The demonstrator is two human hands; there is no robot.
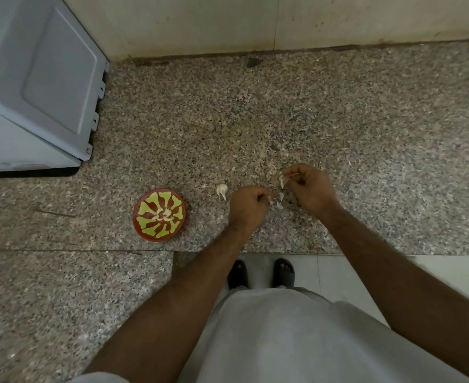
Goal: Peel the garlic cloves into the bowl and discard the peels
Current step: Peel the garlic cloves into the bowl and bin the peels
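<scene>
A speckled granite counter [255, 120] beneath a tiled wall. Both hands are curled: the right hand [309, 186] pinches a papery peel [282, 182], and the left hand [247, 204] seems to pinch something too small to identify. An unpeeled clove [222, 190] lies just left of the left hand — the bowl [159, 214] farther left.

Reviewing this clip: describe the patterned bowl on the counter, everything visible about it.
The bowl is small, round and shallow, reddish-brown with a glossy look, painted inside with yellow-green petal-like shapes radiating from the centre. It sits upright on the speckled granite counter, left of both hands and near the front edge. A few pale peeled garlic cloves lie at its centre. Neither hand touches it; an unpeeled clove lies apart to its right.
</scene>
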